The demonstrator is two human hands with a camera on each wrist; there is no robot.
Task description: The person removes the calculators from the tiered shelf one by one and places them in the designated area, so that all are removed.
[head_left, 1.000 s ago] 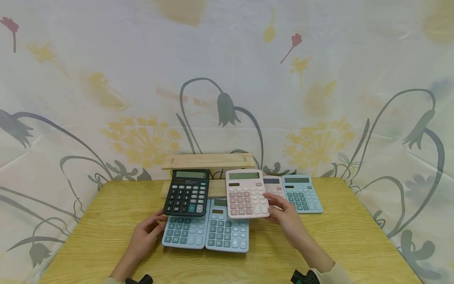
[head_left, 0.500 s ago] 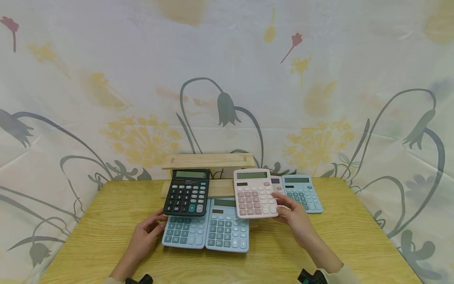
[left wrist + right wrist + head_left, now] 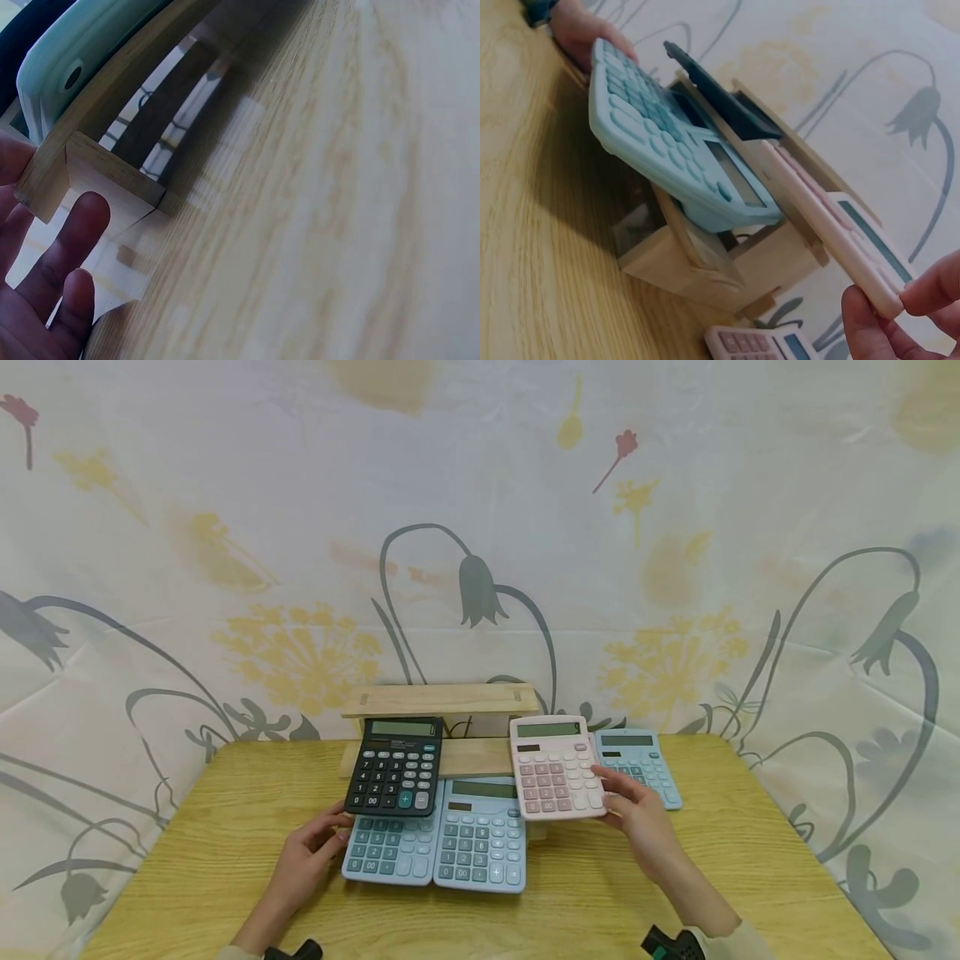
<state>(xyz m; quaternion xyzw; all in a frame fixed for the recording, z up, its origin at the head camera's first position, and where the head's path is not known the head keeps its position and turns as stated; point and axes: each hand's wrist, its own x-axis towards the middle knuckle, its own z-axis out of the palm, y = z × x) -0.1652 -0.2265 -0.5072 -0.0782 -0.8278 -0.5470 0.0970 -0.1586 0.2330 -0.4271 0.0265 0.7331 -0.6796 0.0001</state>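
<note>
My right hand (image 3: 637, 818) pinches the right edge of a pink calculator (image 3: 557, 768) between thumb and fingers; the right wrist view shows the grip at one corner of the pink calculator (image 3: 825, 217). It hangs at the right end of a wooden two-tier rack (image 3: 474, 757). On that rack, a black calculator (image 3: 395, 766) leans on the upper tier, and two light blue calculators (image 3: 480, 843) stand side by side below. My left hand (image 3: 309, 852) rests at the rack's left end, beside the left blue calculator, fingers loosely bent around the shelf's corner (image 3: 45, 184).
Right of the rack, another light blue calculator (image 3: 637, 760) lies on the wooden table (image 3: 720, 868). A second pink calculator (image 3: 746, 341) lies there too, hidden behind the held one in the head view. A floral cloth (image 3: 480, 485) hangs at the back.
My right hand has moved right with the pink calculator, away from the black one, uncovering more of the right blue calculator and covering the pink one behind. My left hand stays put.
</note>
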